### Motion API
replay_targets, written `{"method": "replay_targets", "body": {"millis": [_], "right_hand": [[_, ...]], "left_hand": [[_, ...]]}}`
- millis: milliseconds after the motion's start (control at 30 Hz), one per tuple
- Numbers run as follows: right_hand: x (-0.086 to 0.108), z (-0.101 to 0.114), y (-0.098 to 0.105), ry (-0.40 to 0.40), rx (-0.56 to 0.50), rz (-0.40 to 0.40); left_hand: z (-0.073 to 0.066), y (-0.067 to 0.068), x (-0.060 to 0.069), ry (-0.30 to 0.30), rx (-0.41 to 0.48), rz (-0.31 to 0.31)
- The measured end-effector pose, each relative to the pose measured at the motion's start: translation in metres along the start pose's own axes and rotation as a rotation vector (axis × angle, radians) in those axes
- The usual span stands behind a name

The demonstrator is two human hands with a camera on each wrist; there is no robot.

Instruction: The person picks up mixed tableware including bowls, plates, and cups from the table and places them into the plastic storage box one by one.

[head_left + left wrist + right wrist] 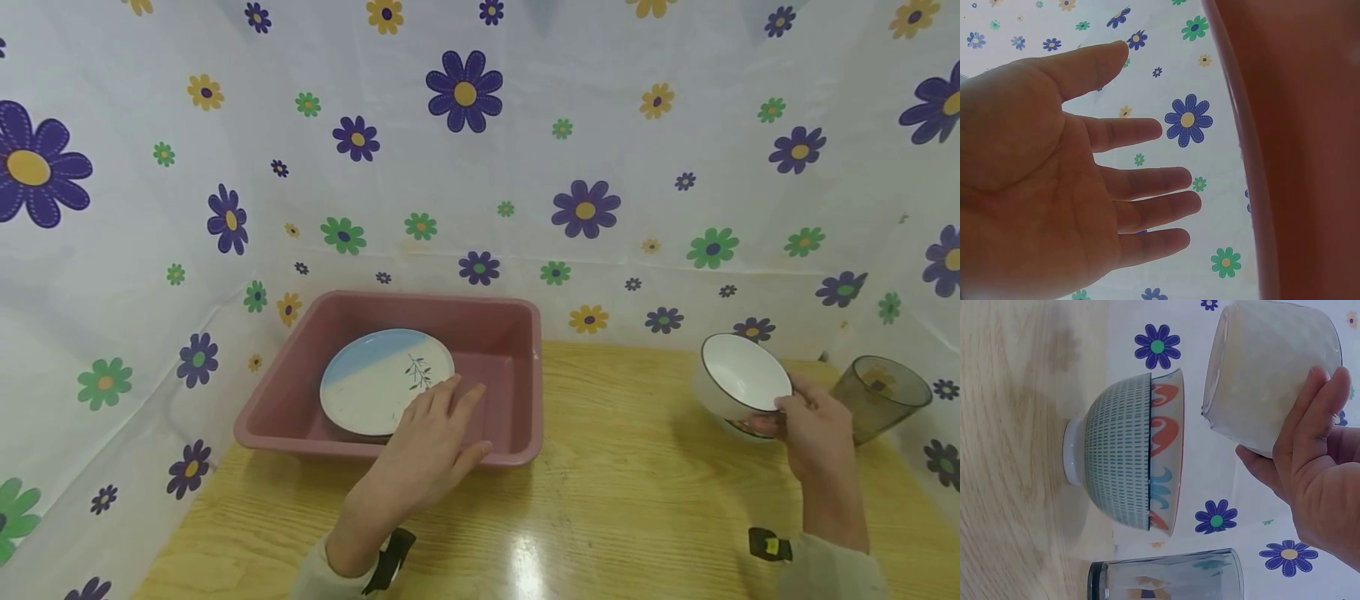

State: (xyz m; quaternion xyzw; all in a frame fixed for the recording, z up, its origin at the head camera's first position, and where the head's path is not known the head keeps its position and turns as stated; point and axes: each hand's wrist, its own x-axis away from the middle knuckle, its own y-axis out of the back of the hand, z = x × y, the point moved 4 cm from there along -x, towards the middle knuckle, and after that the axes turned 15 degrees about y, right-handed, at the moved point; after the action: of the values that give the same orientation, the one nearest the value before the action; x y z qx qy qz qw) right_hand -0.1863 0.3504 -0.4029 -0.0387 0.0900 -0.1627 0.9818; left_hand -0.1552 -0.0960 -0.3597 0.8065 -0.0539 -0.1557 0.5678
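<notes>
My right hand grips a white bowl with a thin dark rim, fingers and thumb at its side. The bowl is tilted and raised above the table. In the right wrist view, a second bowl with blue-green dashes and orange-red figures stands upright on the table, apart from the held one; the head view mostly hides it. My left hand, fingers straight and spread, hovers at the front rim of a pink basin. A round plate, blue and cream with a leafy sprig, leans inside the basin.
A clear grey drinking glass stands to the right of my right hand. The wooden table stretches between the basin and the bowls. Behind and at both sides hangs a white flowered sheet.
</notes>
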Motion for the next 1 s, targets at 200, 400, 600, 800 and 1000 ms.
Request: {"method": "replay_targets", "body": {"millis": [200,400,600,800,1000], "right_hand": [[0.001,0.005,-0.007,0.056,-0.045,0.002],[0.003,0.006,-0.014,0.057,-0.057,0.017],[0.006,0.004,-0.019,0.060,-0.070,0.003],[0.008,0.005,-0.023,0.123,-0.112,0.029],[0.012,0.005,-0.028,0.128,-0.101,0.044]], "left_hand": [[0.000,0.000,0.000,-0.001,-0.003,-0.002],[0.000,0.000,0.000,0.000,-0.005,-0.003],[0.001,-0.001,-0.001,-0.001,-0.007,-0.001],[0.000,-0.002,-0.002,-0.006,-0.008,-0.005],[0.000,-0.002,-0.001,0.000,-0.010,0.001]]}}
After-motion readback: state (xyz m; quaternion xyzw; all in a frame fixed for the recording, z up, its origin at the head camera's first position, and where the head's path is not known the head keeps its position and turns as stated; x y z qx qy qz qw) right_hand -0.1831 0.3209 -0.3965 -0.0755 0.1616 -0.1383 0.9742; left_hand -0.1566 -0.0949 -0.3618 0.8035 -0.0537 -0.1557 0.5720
